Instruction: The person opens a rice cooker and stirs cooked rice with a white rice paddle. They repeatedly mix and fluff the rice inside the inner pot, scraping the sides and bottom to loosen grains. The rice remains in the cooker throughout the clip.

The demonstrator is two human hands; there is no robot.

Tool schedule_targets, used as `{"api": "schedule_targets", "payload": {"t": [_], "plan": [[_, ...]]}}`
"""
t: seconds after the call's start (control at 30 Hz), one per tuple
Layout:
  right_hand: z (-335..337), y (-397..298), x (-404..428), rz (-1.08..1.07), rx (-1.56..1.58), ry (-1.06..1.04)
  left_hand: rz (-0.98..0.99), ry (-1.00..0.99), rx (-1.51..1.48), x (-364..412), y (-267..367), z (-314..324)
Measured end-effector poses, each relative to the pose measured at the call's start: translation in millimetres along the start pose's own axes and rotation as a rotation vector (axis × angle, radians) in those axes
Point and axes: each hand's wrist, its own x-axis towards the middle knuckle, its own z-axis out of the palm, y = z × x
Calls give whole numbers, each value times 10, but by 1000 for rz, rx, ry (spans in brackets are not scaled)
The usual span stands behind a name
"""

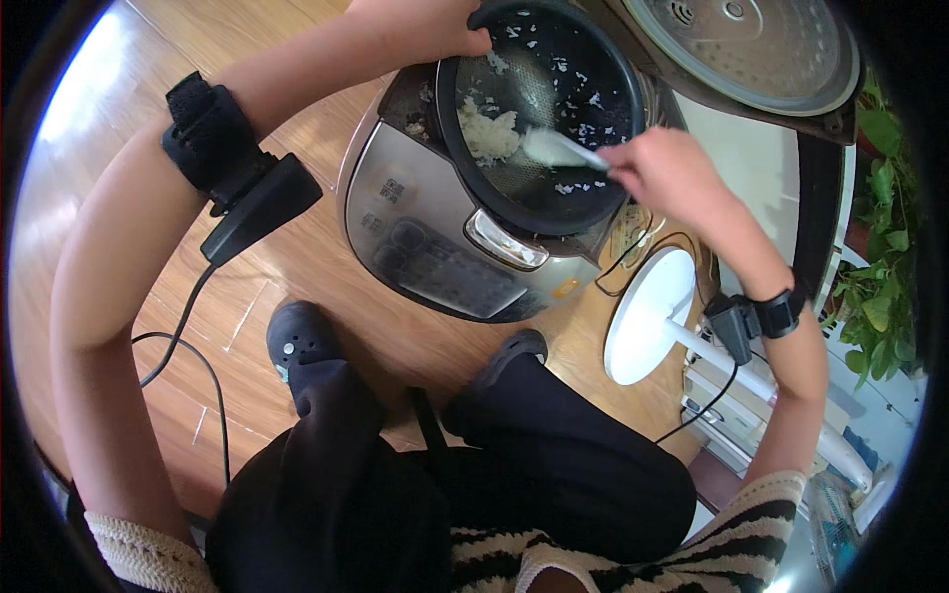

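A rice cooker point(437, 222) stands in front of me with its lid point(741, 44) raised. Inside its dark inner pot point(545, 219) lies a clump of cooked white rice point(487, 132) against the left side, and loose grains stick to the wall and bottom. My left hand point(422, 26), partly cut off by the top edge, grips the pot's rim with the thumb over the inside; its other fingers are hidden. In my right hand point(660, 170) is the handle of a pale rice paddle point(556, 148). The paddle's blurred blade is inside the pot, just right of the clump.
Right of the cooker is a white round base with a pole point(649, 319), beside a dark cable point(615, 278). Leafy plants point(882, 296) hang at the far right. Both forearms wear strapped black devices point(259, 207) with trailing cables. My clog-shod feet point(300, 337) rest on the wood-look floor point(245, 311).
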Motion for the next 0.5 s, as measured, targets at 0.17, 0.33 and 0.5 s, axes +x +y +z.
{"api": "schedule_targets", "payload": {"t": [0.17, 0.33, 0.5], "plan": [[-220, 229, 205, -56, -261, 328, 31, -17, -14, -3, 9, -38], [-1, 104, 94, 130, -104, 144, 62, -45, -20, -34, -11, -105], [22, -134, -107, 165, 159, -47, 65, -34, -9, -29, -1, -123]]}}
